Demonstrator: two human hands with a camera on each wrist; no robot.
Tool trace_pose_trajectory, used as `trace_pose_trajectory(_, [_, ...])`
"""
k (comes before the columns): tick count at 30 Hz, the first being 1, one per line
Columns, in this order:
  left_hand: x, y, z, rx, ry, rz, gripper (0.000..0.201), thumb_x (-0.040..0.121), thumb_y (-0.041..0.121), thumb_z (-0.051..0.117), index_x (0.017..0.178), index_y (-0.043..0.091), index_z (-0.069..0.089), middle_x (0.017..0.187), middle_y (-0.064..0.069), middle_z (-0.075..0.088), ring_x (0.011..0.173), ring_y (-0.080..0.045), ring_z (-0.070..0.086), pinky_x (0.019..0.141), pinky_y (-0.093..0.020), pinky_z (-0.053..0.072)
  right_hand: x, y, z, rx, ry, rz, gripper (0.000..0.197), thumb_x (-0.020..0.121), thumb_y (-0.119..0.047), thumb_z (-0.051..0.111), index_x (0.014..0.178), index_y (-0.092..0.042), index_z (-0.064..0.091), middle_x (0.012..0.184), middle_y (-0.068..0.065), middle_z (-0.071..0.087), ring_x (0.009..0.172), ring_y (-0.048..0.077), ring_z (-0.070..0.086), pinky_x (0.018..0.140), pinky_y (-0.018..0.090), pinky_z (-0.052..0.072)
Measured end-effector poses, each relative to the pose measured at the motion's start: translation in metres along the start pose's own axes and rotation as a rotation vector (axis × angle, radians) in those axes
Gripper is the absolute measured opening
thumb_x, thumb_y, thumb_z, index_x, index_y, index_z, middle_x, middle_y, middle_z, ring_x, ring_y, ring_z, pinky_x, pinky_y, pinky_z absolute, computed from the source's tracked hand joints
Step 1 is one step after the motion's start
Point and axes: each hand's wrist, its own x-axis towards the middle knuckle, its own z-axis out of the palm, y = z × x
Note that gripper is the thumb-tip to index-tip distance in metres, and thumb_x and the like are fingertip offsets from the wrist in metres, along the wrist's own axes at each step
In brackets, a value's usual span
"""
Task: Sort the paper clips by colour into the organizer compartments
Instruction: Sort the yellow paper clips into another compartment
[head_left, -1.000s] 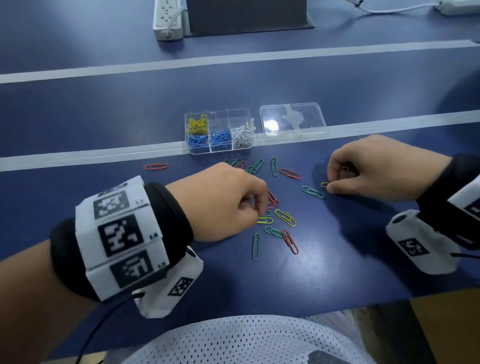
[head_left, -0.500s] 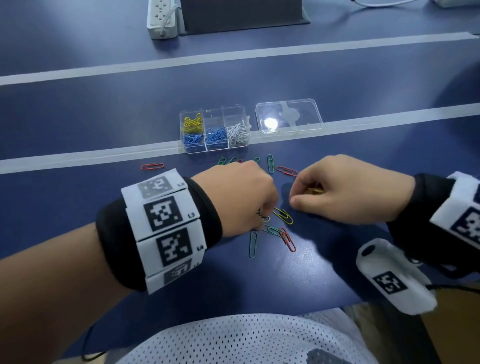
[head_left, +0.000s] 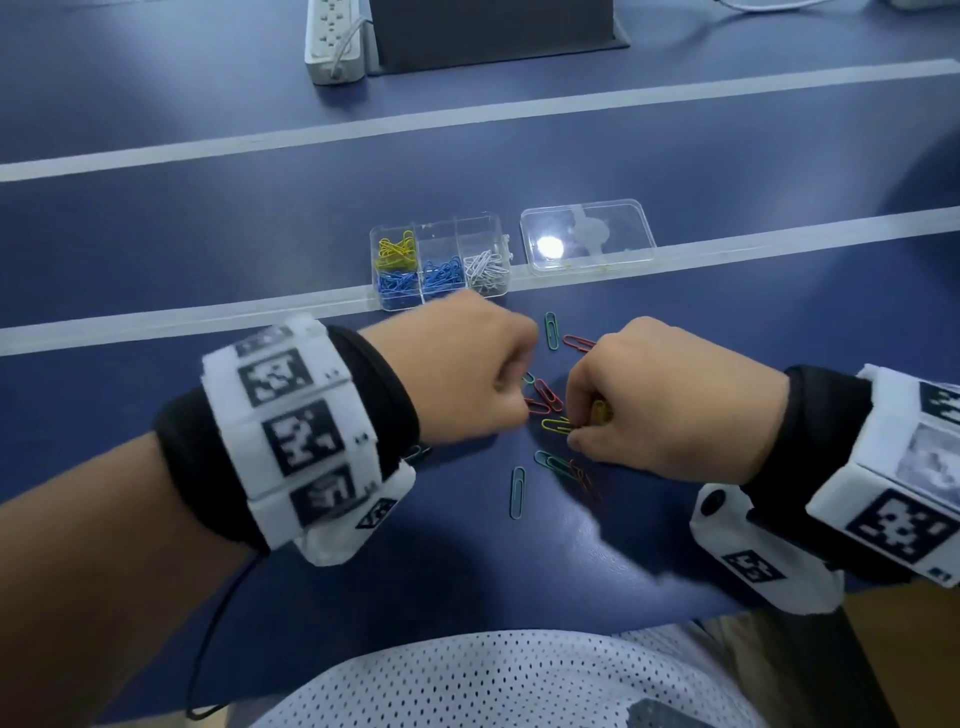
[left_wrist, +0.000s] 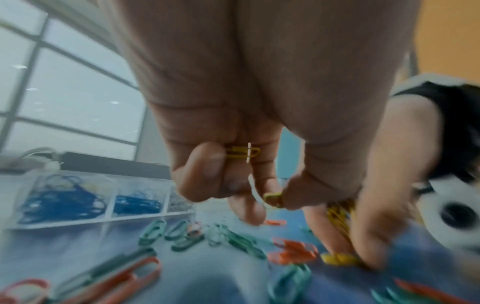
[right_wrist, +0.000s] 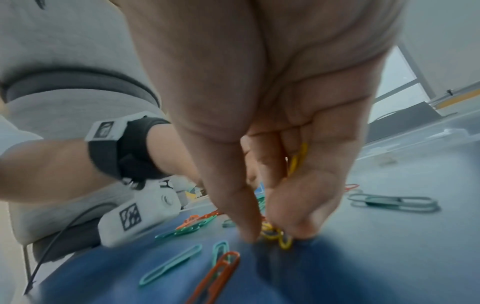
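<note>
Left of the loose clips (head_left: 545, 410) on the blue table (head_left: 208, 249), the left hand (head_left: 462, 374) is curled into a fist above the surface; the left wrist view shows yellow paper clips (left_wrist: 242, 152) tucked between its bent fingers (left_wrist: 207, 170), with another pinched at the thumb tip. Behind the loose clips stands the clear organizer (head_left: 439, 267): yellow clips fill its far left compartment, blue clips the near left and near middle ones, white clips the near right one. The loose clips themselves are green and red, with one yellow clip (head_left: 556, 425) lying among them. At their right edge the right hand (head_left: 660, 400) reaches down, thumb and fingertips (right_wrist: 246, 222) closed on that yellow clip at the table surface, while more yellow clips (right_wrist: 297, 158) lie gathered in its palm. Right of the organizer, behind the right hand, a clear lid (head_left: 587, 236) rests flat on the white tape line (head_left: 779, 239).
</note>
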Motion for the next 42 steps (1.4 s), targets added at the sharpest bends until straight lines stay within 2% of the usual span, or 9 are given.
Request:
trace_pose_trajectory(3, [0.002, -0.023, -0.021, -0.026, 0.078, -0.091, 0.004, 0.078, 0.020, 0.055, 0.079, 0.023, 0.053, 0.063, 0.009, 0.049, 0.058, -0.011, 0.045, 0.066, -0.020, 0.032, 0.002, -0.006, 0.002, -0.037, -0.020, -0.007, 0.017, 0.079, -0.021, 0.058, 0.089, -0.015, 0.070, 0.087, 0.008, 0.070, 0.086, 0.030, 0.063, 0.073, 0.034, 0.055])
trace_pose_trajectory(8, [0.021, -0.072, -0.051, 0.048, 0.226, -0.268, 0.015, 0.083, 0.016, 0.055, 0.093, 0.016, 0.065, 0.081, -0.001, 0.057, 0.080, -0.021, 0.047, 0.079, -0.029, 0.041, 0.006, -0.011, 0.002, -0.086, -0.033, 0.001, 0.021, 0.080, -0.014, 0.053, 0.096, -0.015, 0.068, 0.092, 0.008, 0.066, 0.090, 0.033, 0.063, 0.075, 0.034, 0.054])
trace_pose_trajectory(11, [0.031, -0.086, -0.057, 0.104, 0.219, -0.300, 0.018, 0.085, 0.016, 0.055, 0.096, 0.015, 0.069, 0.096, -0.008, 0.067, 0.089, -0.027, 0.054, 0.087, -0.033, 0.044, 0.010, -0.011, 0.001, -0.121, -0.033, 0.006, 0.019, 0.080, -0.014, 0.052, 0.094, -0.012, 0.064, 0.087, 0.008, 0.059, 0.089, 0.035, 0.062, 0.073, 0.034, 0.053])
trace_pose_trajectory(14, [0.038, -0.087, -0.055, 0.134, 0.205, -0.281, 0.018, 0.086, 0.016, 0.058, 0.098, 0.014, 0.071, 0.100, -0.009, 0.070, 0.085, -0.023, 0.052, 0.081, -0.031, 0.042, 0.011, -0.006, -0.003, -0.109, -0.051, 0.021, 0.019, 0.078, -0.015, 0.055, 0.092, -0.010, 0.066, 0.091, 0.010, 0.066, 0.088, 0.033, 0.063, 0.074, 0.034, 0.054])
trace_pose_trajectory(24, [0.038, -0.090, -0.053, -0.034, 0.232, -0.260, 0.025, 0.078, 0.009, 0.068, 0.101, 0.017, 0.069, 0.093, -0.001, 0.072, 0.080, -0.015, 0.057, 0.083, -0.027, 0.047, 0.025, 0.003, -0.035, 0.141, -0.104, 0.071, 0.006, 0.068, -0.017, 0.062, 0.065, -0.022, 0.063, 0.052, -0.006, 0.065, 0.044, 0.000, 0.052, 0.048, 0.011, 0.043])
trace_pose_trajectory(29, [0.029, -0.096, -0.053, -0.234, 0.277, -0.305, 0.029, 0.079, 0.004, 0.067, 0.104, 0.019, 0.066, 0.091, 0.002, 0.068, 0.075, -0.015, 0.060, 0.083, -0.030, 0.051, 0.065, -0.016, -0.078, 0.272, 0.135, 0.048, 0.009, 0.071, -0.013, 0.062, 0.068, -0.019, 0.068, 0.057, -0.003, 0.069, 0.046, 0.003, 0.060, 0.043, 0.006, 0.043])
trace_pose_trajectory(34, [0.020, -0.106, -0.050, -0.313, 0.391, -0.359, 0.051, 0.081, 0.003, 0.063, 0.125, 0.022, 0.049, 0.088, 0.005, 0.068, 0.075, -0.013, 0.058, 0.077, -0.025, 0.044, 0.112, -0.055, -0.095, 0.159, 0.234, 0.042, 0.012, 0.079, -0.013, 0.063, 0.087, -0.013, 0.072, 0.073, 0.002, 0.071, 0.077, 0.016, 0.071, 0.078, 0.030, 0.058])
trace_pose_trajectory(38, [0.015, -0.108, -0.046, -0.248, 0.322, -0.387, 0.046, 0.083, 0.016, 0.064, 0.127, 0.019, 0.048, 0.103, 0.000, 0.069, 0.091, -0.017, 0.058, 0.083, -0.027, 0.041, 0.133, -0.077, -0.091, -0.021, 0.215, 0.016, 0.020, 0.080, -0.012, 0.066, 0.100, -0.009, 0.067, 0.083, 0.006, 0.061, 0.090, 0.022, 0.067, 0.076, 0.031, 0.053])
trace_pose_trajectory(42, [0.015, -0.109, -0.041, -0.158, 0.274, -0.390, 0.033, 0.085, 0.024, 0.063, 0.117, 0.019, 0.061, 0.116, -0.003, 0.066, 0.108, -0.024, 0.058, 0.090, -0.031, 0.043, 0.144, -0.085, -0.088, -0.068, 0.162, 0.039, 0.021, 0.080, -0.011, 0.067, 0.100, -0.006, 0.069, 0.092, 0.010, 0.069, 0.093, 0.024, 0.068, 0.081, 0.034, 0.055])
